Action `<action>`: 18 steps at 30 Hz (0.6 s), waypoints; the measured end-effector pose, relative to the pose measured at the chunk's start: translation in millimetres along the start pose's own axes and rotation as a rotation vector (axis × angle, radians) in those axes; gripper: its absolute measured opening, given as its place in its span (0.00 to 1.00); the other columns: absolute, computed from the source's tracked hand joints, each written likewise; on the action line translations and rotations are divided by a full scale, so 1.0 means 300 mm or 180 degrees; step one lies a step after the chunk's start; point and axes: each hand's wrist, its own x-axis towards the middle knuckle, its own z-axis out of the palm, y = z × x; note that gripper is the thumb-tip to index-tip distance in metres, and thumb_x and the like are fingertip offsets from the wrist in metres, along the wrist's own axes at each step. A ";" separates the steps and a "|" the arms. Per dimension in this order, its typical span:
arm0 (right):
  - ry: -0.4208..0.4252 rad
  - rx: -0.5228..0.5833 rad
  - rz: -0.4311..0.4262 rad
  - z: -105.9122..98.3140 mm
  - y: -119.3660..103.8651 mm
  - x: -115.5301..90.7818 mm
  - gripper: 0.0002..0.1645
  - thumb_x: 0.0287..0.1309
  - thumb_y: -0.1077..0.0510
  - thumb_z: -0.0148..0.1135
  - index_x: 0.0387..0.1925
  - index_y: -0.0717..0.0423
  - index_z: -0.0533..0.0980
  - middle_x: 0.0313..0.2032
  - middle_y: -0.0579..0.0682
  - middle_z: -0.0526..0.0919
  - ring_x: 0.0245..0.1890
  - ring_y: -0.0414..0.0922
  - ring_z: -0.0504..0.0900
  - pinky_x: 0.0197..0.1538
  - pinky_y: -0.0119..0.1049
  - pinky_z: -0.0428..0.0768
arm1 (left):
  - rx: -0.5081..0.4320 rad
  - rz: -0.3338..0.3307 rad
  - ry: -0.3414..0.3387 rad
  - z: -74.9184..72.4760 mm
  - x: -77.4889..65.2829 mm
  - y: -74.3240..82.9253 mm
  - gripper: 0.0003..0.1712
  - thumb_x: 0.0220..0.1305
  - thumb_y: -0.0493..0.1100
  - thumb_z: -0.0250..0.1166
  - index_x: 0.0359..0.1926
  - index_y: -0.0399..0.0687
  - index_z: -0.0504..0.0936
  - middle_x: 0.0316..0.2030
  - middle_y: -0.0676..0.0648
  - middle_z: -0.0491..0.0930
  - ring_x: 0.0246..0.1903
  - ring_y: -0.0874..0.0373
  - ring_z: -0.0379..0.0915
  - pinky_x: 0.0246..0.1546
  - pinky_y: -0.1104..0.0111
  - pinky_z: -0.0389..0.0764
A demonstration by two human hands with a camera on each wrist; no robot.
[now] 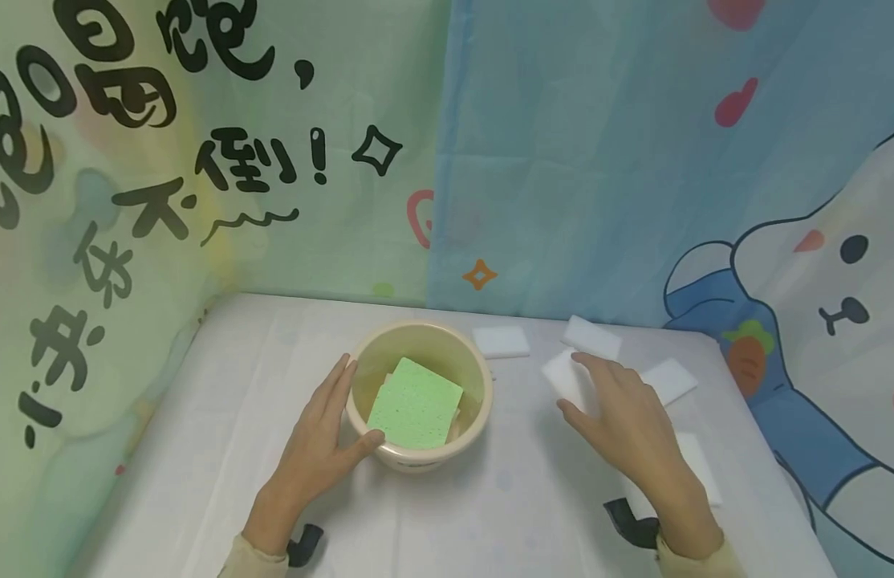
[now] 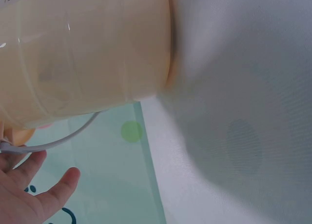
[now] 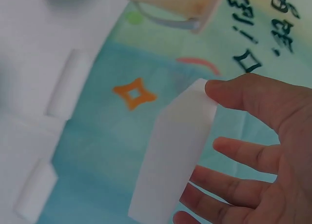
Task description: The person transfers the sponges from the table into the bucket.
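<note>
A cream bucket (image 1: 418,461) stands on the table with a green sponge (image 1: 416,404) lying inside it; pale edges show beneath the sponge. My left hand (image 1: 310,453) rests against the bucket's left side, fingers extended along the rim and thumb at the front edge. In the left wrist view, those fingertips are close to the bucket's grey handle (image 2: 58,143). To the right, my right hand (image 1: 623,413) pinches a white sponge (image 3: 170,151) between thumb and fingers, raised above the table. Part of that sponge is hidden by the hand in the head view.
Several more white sponges lie around the right hand, among them one by the bucket (image 1: 501,342), one at the back (image 1: 593,337) and one at the right (image 1: 669,380). Printed cloth (image 1: 562,160) hangs behind the white table (image 1: 461,530).
</note>
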 end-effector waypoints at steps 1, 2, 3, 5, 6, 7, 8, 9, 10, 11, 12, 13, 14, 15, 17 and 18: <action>0.0011 0.0016 -0.0059 -0.006 -0.011 0.012 0.37 0.52 0.56 0.75 0.61 0.66 0.72 0.54 0.66 0.79 0.47 0.63 0.78 0.43 0.61 0.76 | 0.0004 0.0010 0.0004 0.000 0.000 -0.001 0.55 0.64 0.74 0.56 0.80 0.50 0.50 0.77 0.45 0.50 0.74 0.46 0.50 0.67 0.44 0.61; 0.0016 0.0039 -0.0121 -0.011 -0.022 0.024 0.36 0.52 0.56 0.75 0.61 0.65 0.72 0.54 0.65 0.79 0.47 0.63 0.78 0.43 0.61 0.76 | 0.0005 0.0018 0.0007 0.000 -0.001 -0.001 0.55 0.65 0.74 0.56 0.80 0.50 0.50 0.77 0.45 0.50 0.74 0.46 0.50 0.67 0.44 0.60; 0.0002 0.0065 -0.0171 -0.015 -0.033 0.036 0.36 0.53 0.55 0.74 0.62 0.65 0.72 0.54 0.65 0.79 0.49 0.63 0.78 0.44 0.62 0.76 | 0.0007 0.0025 0.0009 -0.001 0.000 -0.001 0.54 0.65 0.74 0.56 0.80 0.50 0.50 0.77 0.45 0.50 0.74 0.46 0.50 0.68 0.44 0.60; -0.0028 0.0126 -0.0272 -0.023 -0.054 0.061 0.36 0.54 0.55 0.73 0.62 0.64 0.72 0.55 0.65 0.79 0.50 0.63 0.78 0.46 0.63 0.75 | 0.0020 0.0035 0.0009 -0.001 0.000 -0.003 0.54 0.65 0.74 0.56 0.80 0.49 0.50 0.78 0.45 0.50 0.74 0.46 0.50 0.68 0.44 0.60; -0.0040 0.0150 -0.0322 -0.026 -0.064 0.073 0.36 0.55 0.55 0.73 0.62 0.65 0.72 0.55 0.65 0.79 0.51 0.63 0.78 0.46 0.63 0.75 | 0.0023 0.0039 0.0008 -0.001 0.000 -0.004 0.54 0.65 0.74 0.56 0.80 0.49 0.50 0.78 0.45 0.49 0.74 0.46 0.49 0.68 0.45 0.60; -0.0048 0.0179 -0.0368 -0.027 -0.075 0.085 0.36 0.55 0.55 0.73 0.62 0.65 0.72 0.55 0.65 0.79 0.52 0.63 0.78 0.48 0.63 0.75 | 0.0028 0.0041 0.0004 -0.001 0.000 -0.005 0.54 0.65 0.74 0.56 0.80 0.49 0.50 0.78 0.46 0.49 0.74 0.46 0.49 0.68 0.45 0.60; -0.0069 0.0207 -0.0405 -0.029 -0.086 0.096 0.36 0.55 0.55 0.73 0.63 0.65 0.72 0.56 0.64 0.79 0.53 0.63 0.77 0.49 0.64 0.74 | 0.0027 0.0037 0.0001 -0.001 0.000 -0.004 0.54 0.65 0.74 0.56 0.80 0.49 0.50 0.78 0.46 0.49 0.74 0.46 0.49 0.68 0.45 0.60; -0.0096 0.0225 -0.0430 -0.030 -0.099 0.107 0.36 0.55 0.55 0.73 0.63 0.65 0.72 0.57 0.64 0.79 0.54 0.63 0.77 0.51 0.64 0.74 | 0.0029 0.0035 -0.0004 -0.001 0.000 -0.005 0.54 0.65 0.74 0.56 0.80 0.49 0.50 0.78 0.46 0.49 0.74 0.46 0.49 0.68 0.45 0.60; -0.0123 0.0240 -0.0454 -0.031 -0.110 0.118 0.36 0.56 0.55 0.73 0.63 0.64 0.72 0.58 0.63 0.78 0.55 0.63 0.76 0.52 0.64 0.73 | 0.0030 0.0031 -0.0011 -0.001 0.000 -0.004 0.55 0.65 0.74 0.56 0.80 0.49 0.50 0.78 0.47 0.48 0.74 0.47 0.49 0.68 0.45 0.60; -0.0143 0.0255 -0.0489 -0.029 -0.122 0.130 0.36 0.56 0.55 0.72 0.63 0.64 0.72 0.58 0.63 0.78 0.56 0.63 0.75 0.53 0.64 0.73 | 0.0030 0.0027 -0.0018 -0.001 0.000 -0.003 0.55 0.65 0.74 0.56 0.80 0.50 0.50 0.78 0.47 0.48 0.74 0.47 0.49 0.68 0.45 0.60; -0.0162 0.0269 -0.0526 -0.028 -0.134 0.141 0.36 0.56 0.55 0.72 0.63 0.64 0.72 0.59 0.62 0.78 0.57 0.62 0.75 0.53 0.64 0.73 | 0.0029 0.0025 -0.0018 -0.002 0.000 -0.003 0.55 0.65 0.74 0.56 0.80 0.50 0.50 0.78 0.47 0.48 0.74 0.47 0.49 0.68 0.45 0.60; -0.0184 0.0272 -0.0561 -0.026 -0.146 0.152 0.36 0.56 0.55 0.72 0.64 0.63 0.72 0.60 0.61 0.77 0.58 0.62 0.75 0.53 0.65 0.73 | 0.0031 0.0024 -0.0021 -0.002 -0.001 -0.002 0.55 0.65 0.74 0.55 0.80 0.49 0.50 0.78 0.47 0.48 0.74 0.47 0.49 0.68 0.45 0.60; -0.0192 0.0278 -0.0624 -0.023 -0.159 0.164 0.35 0.57 0.55 0.72 0.64 0.63 0.72 0.60 0.61 0.77 0.58 0.62 0.75 0.53 0.64 0.73 | 0.0030 0.0020 -0.0021 -0.002 -0.001 -0.002 0.55 0.65 0.74 0.55 0.80 0.49 0.50 0.78 0.48 0.48 0.74 0.47 0.49 0.68 0.46 0.59; -0.0187 0.0278 -0.0699 -0.020 -0.171 0.175 0.35 0.57 0.55 0.72 0.64 0.62 0.73 0.60 0.60 0.78 0.58 0.61 0.75 0.53 0.64 0.73 | 0.0031 0.0021 -0.0020 -0.002 0.000 -0.002 0.55 0.65 0.74 0.55 0.80 0.49 0.50 0.78 0.48 0.48 0.74 0.47 0.49 0.68 0.46 0.60; -0.0165 0.0286 -0.0876 -0.011 -0.195 0.199 0.35 0.56 0.55 0.73 0.63 0.63 0.73 0.59 0.60 0.78 0.58 0.60 0.76 0.54 0.61 0.74 | 0.0033 0.0028 -0.0018 -0.002 0.000 -0.002 0.55 0.65 0.74 0.55 0.80 0.49 0.50 0.78 0.47 0.48 0.74 0.47 0.49 0.68 0.45 0.59; -0.0160 0.0289 -0.0963 -0.007 -0.208 0.211 0.35 0.55 0.55 0.74 0.63 0.63 0.73 0.59 0.60 0.79 0.57 0.60 0.77 0.55 0.60 0.75 | 0.0030 0.0031 -0.0016 -0.002 0.000 -0.003 0.55 0.65 0.74 0.55 0.80 0.49 0.50 0.78 0.46 0.48 0.74 0.47 0.49 0.68 0.45 0.59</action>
